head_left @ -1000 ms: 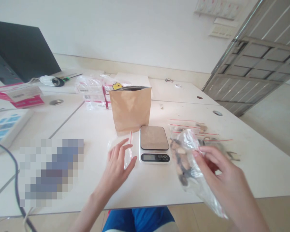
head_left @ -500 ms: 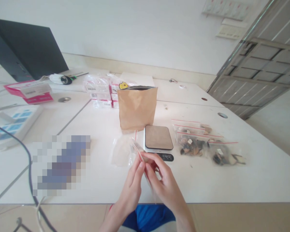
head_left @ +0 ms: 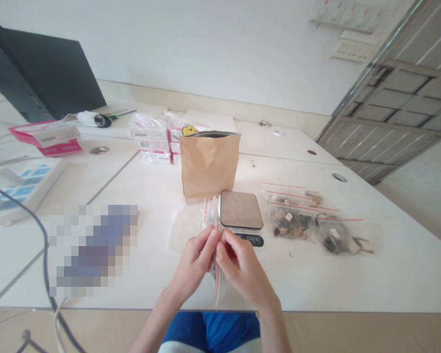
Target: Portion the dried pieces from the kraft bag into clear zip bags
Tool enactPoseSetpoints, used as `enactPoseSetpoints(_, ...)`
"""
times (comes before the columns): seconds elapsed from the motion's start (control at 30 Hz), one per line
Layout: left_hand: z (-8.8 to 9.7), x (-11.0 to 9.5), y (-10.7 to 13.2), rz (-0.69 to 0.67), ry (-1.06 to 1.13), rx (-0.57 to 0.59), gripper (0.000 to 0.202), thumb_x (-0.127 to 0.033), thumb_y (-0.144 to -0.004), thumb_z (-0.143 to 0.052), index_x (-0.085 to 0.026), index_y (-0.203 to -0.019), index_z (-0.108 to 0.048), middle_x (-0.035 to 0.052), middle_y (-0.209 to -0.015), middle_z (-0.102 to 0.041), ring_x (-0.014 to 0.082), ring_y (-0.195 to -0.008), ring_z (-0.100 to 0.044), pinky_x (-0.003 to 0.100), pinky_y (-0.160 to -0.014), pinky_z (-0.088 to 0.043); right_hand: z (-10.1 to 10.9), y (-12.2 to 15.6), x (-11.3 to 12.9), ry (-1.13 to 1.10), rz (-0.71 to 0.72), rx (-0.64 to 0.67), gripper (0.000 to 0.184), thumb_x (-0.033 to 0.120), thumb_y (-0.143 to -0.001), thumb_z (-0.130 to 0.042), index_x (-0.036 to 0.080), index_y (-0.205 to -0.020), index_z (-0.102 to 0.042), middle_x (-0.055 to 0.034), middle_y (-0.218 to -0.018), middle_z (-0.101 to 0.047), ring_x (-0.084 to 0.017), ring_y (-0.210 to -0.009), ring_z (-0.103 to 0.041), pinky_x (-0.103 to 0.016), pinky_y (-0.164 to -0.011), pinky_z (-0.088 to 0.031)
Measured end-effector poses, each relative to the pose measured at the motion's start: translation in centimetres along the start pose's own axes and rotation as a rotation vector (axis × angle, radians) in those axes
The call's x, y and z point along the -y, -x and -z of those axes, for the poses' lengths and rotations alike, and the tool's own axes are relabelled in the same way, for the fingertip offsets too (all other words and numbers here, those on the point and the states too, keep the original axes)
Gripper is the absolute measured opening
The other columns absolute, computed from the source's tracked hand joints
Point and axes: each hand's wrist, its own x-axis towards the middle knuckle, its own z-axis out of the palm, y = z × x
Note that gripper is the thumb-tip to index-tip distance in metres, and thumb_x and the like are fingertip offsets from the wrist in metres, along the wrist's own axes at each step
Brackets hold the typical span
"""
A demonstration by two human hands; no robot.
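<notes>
Left hand (head_left: 194, 257) and right hand (head_left: 244, 269) meet above the counter (head_left: 327, 284), short of the scale (head_left: 241, 210), fingers (head_left: 210, 241) pinching a clear, red-lined bag (head_left: 217, 282) between them, probably to steady both sides; the exact grip is hidden.

L hand (head_left: 194, 256) & R hand (head_left: 245, 264) are hiding most of clear zip bag (head_left: 217, 287) btwn them, contents unclear. R hand is also blocking L part of scale display (head_left: 256, 239). Pixelated patch (head_left: 95, 250) is masking item at L. Brown pouch (head_left: 210, 165) is covering pt of stacked boxes (head_left: 152, 145); box print (head_left: 141, 134) is looking too tiny to read. L edge is cutting off white-&-blue object (head_left: 24, 189), R edge metal gate (head_left: 407, 103).
</notes>
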Motion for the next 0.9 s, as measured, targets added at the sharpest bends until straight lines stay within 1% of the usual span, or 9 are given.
enactPoseSetpoints(0.13,0.3,-0.4,0.0,0.020,0.016,0.101,0.040,-0.054,-0.090,-0.040,-0.020,-0.068,-0.043,-0.0069,-0.053,-0.037,0.0070,-0.045,-0.033,0.019,-0.042,-0.029,-0.5,-0.4,-0.4,-0.168,0.057,-0.073,0.030,0.031,-0.093,-0.038,0.022,-0.066,-0.030,0.0061,-0.055,-0.034,-0.009,-0.050,-0.034,-0.021,-0.048,-0.028)
enactPoseSetpoints(0.27,0.2,-0.7,0.0,-0.067,0.002,0.102,0.043,-0.052,-0.090,-0.042,-0.019,-0.062,-0.043,-0.0058,-0.051,-0.037,0.0071,-0.045,-0.032,0.019,-0.042,-0.028,-0.9,-0.4,-1.2,-0.217,0.084,-0.145,0.032,0.033,-0.092,-0.038,0.022,-0.064,-0.028,0.0062,-0.058,-0.027,-0.009,-0.052,-0.027,-0.021,-0.047,-0.026)
enactPoseSetpoints(0.33,0.5,-0.6,0.1,-0.092,-0.009,0.046,0.044,-0.052,-0.089,-0.044,-0.020,-0.059,-0.041,-0.0057,-0.047,-0.036,0.0075,-0.044,-0.032,0.019,-0.042,-0.028,-0.5,-0.4,-1.8,-0.206,0.060,-0.229,0.032,0.034,-0.091,-0.040,0.022,-0.064,-0.029,0.0065,-0.057,-0.027,-0.008,-0.051,-0.027,-0.021,-0.046,-0.025)
enactPoseSetpoints(0.47,2.4,-0.6,0.1,-0.123,-0.029,-0.181,0.046,-0.051,-0.087,-0.047,-0.021,-0.053,-0.037,-0.0058,-0.041,-0.035,0.0073,-0.039,-0.028,0.021,-0.040,-0.025,2.2,-0.5,-2.8,-0.195,0.002,-0.593,0.034,0.038,-0.090,-0.044,0.023,-0.064,-0.027,0.0076,-0.055,-0.026,-0.008,-0.047,-0.027,-0.020,-0.043,-0.025)
enactPoseSetpoints(0.5,2.9,-0.7,0.1,-0.131,-0.048,-0.195,0.046,-0.050,-0.086,-0.048,-0.021,-0.052,-0.038,-0.0052,-0.040,-0.036,0.0074,-0.038,-0.029,0.021,-0.040,-0.025,2.9,-0.5,-2.8,-0.179,0.024,-0.608,0.035,0.039,-0.091,-0.044,0.023,-0.064,-0.027,0.0075,-0.056,-0.027,-0.008,-0.048,-0.029,-0.020,-0.044,-0.027)
enactPoseSetpoints(0.63,3.9,-1.0,-0.3,-0.169,0.019,-0.261,0.045,-0.046,-0.084,-0.052,-0.021,-0.049,-0.041,-0.0028,-0.042,-0.041,0.0095,-0.042,-0.037,0.022,-0.043,-0.031,4.9,-0.6,-1.5,-0.030,0.207,-0.330,0.033,0.038,-0.096,-0.037,0.023,-0.067,-0.032,0.0054,-0.059,-0.037,-0.010,-0.052,-0.036,-0.022,-0.050,-0.032)
enactPoseSetpoints(0.77,3.1,-0.4,-1.6,-0.157,0.401,-0.296,0.049,-0.056,-0.081,-0.044,-0.020,-0.047,-0.048,0.0017,-0.053,-0.051,0.0122,-0.048,-0.044,0.024,-0.043,-0.035,5.3,-1.3,0.5,0.162,0.339,-0.158,0.026,0.032,-0.097,-0.033,0.023,-0.073,-0.031,0.0042,-0.062,-0.041,-0.011,-0.054,-0.039,-0.024,-0.053,-0.034)
enactPoseSetpoints(0.83,2.4,0.3,-2.5,-0.078,0.559,-0.303,0.047,-0.057,-0.080,-0.042,-0.019,-0.055,-0.054,0.0031,-0.063,-0.058,0.0129,-0.052,-0.048,0.025,-0.046,-0.040,5.3,-1.9,1.4,0.193,0.405,-0.094,0.023,0.029,-0.097,-0.031,0.024,-0.075,-0.030,0.0033,-0.064,-0.043,-0.012,-0.056,-0.040,-0.025,-0.055,-0.036)
enactPoseSetpoints(0.9,1.6,1.0,-3.4,-0.019,0.588,-0.313,0.043,-0.056,-0.079,-0.042,-0.019,-0.072,-0.061,0.0054,-0.077,-0.065,0.0169,-0.065,-0.058,0.028,-0.056,-0.047,5.3,-2.6,2.2,0.164,0.461,-0.053,0.022,0.029,-0.097,-0.030,0.024,-0.076,-0.029,0.0025,-0.066,-0.044,-0.012,-0.058,-0.042,-0.027,-0.057,-0.038)
